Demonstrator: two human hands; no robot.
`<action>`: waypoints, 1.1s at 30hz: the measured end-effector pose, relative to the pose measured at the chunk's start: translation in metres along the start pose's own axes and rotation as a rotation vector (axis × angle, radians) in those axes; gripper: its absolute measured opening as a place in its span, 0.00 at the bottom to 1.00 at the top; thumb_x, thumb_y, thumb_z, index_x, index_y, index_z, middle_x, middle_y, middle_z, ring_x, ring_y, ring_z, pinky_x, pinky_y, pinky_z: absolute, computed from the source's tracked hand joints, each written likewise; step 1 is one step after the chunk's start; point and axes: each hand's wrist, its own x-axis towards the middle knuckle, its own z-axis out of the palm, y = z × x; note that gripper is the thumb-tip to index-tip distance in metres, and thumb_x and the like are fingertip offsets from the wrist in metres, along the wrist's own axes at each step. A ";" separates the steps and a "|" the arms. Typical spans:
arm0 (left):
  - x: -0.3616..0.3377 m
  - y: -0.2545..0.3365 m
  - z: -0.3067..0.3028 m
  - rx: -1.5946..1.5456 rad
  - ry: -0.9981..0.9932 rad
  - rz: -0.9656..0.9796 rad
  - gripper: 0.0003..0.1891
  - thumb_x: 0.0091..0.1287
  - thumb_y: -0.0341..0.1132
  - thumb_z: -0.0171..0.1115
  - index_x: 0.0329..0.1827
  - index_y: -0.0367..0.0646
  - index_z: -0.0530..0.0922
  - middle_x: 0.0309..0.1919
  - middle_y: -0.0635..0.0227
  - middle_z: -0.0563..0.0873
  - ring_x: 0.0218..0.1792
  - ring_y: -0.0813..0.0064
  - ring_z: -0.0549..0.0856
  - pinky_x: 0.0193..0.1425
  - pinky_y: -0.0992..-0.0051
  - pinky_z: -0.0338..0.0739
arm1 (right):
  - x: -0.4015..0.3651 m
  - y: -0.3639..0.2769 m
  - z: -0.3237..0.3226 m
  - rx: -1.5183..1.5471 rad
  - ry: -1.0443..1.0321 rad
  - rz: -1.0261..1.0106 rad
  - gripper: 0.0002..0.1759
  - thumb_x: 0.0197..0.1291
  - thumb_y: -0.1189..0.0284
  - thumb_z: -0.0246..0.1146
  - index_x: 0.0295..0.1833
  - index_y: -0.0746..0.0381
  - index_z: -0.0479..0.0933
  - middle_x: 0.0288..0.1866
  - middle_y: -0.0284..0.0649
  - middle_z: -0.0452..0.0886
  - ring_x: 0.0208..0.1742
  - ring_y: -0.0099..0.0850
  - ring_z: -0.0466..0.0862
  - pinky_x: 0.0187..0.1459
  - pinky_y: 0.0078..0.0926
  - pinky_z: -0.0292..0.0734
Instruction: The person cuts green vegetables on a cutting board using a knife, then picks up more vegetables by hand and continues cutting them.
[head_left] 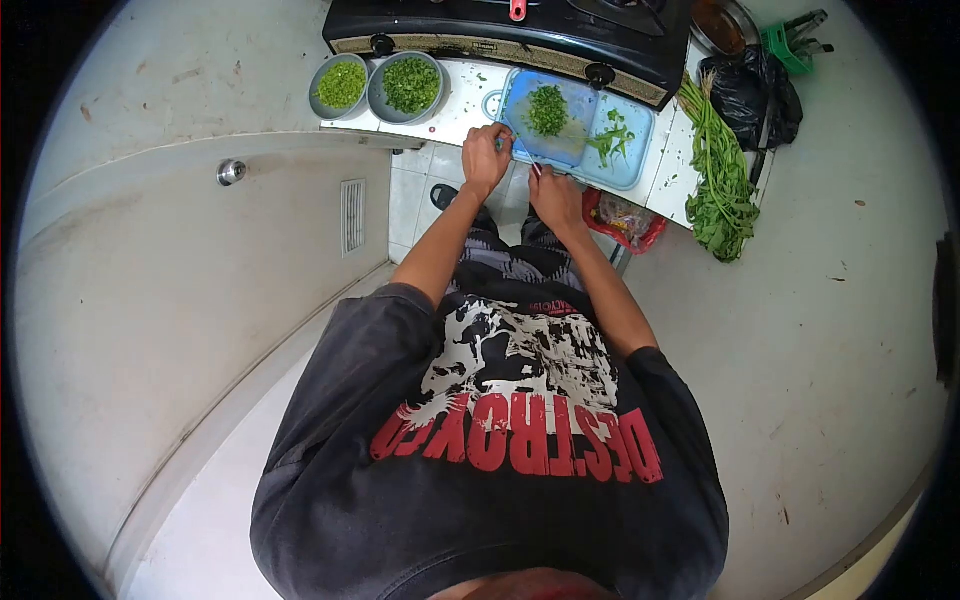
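My right hand [556, 200] is closed round a knife, and its thin blade [526, 151] points up and left over the near edge of the blue cutting board [622, 174]. Beside the blade, at the board's near left corner, my left hand [484, 160] is closed with a bit of green herb showing at its fingertips. Much of that herb is hidden by the fingers. On the board lie a pile of chopped greens [547, 110] and, to the right, some loose leafy sprigs [612, 138].
Left of the board stand two grey bowls, one with light-green chopped pieces [341, 86], one with darker chopped greens [411, 86]. A black stove [480, 28] is behind. To the right are a long leafy bunch [722, 180] and black bag [755, 95]. A red basket [648, 236] sits below.
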 end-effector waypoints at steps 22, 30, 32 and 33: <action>-0.001 0.000 -0.010 0.084 -0.057 0.068 0.04 0.62 0.30 0.68 0.36 0.46 0.89 0.35 0.63 0.90 0.40 0.55 0.85 0.47 0.58 0.80 | -0.004 0.001 0.005 -0.043 -0.005 -0.009 0.21 0.74 0.58 0.57 0.43 0.68 0.78 0.27 0.57 0.85 0.30 0.55 0.89 0.34 0.52 0.84; 0.002 -0.003 -0.011 0.059 -0.077 -0.005 0.04 0.60 0.31 0.69 0.35 0.46 0.89 0.35 0.62 0.90 0.38 0.55 0.85 0.46 0.59 0.80 | -0.017 -0.002 -0.003 -0.038 -0.015 0.011 0.19 0.73 0.59 0.58 0.42 0.67 0.78 0.27 0.57 0.86 0.31 0.55 0.89 0.35 0.52 0.84; 0.002 0.002 -0.015 0.066 -0.068 0.034 0.04 0.60 0.31 0.69 0.36 0.46 0.89 0.35 0.62 0.90 0.38 0.55 0.85 0.45 0.59 0.80 | -0.013 -0.007 -0.004 -0.045 -0.033 0.019 0.20 0.74 0.59 0.57 0.43 0.68 0.78 0.27 0.57 0.86 0.32 0.55 0.89 0.36 0.53 0.84; 0.000 0.000 -0.014 0.072 -0.060 0.051 0.04 0.60 0.31 0.69 0.36 0.46 0.89 0.35 0.62 0.90 0.38 0.55 0.85 0.45 0.59 0.80 | -0.010 -0.008 -0.003 -0.037 -0.040 0.019 0.20 0.74 0.59 0.57 0.43 0.68 0.78 0.28 0.58 0.86 0.32 0.56 0.89 0.36 0.53 0.84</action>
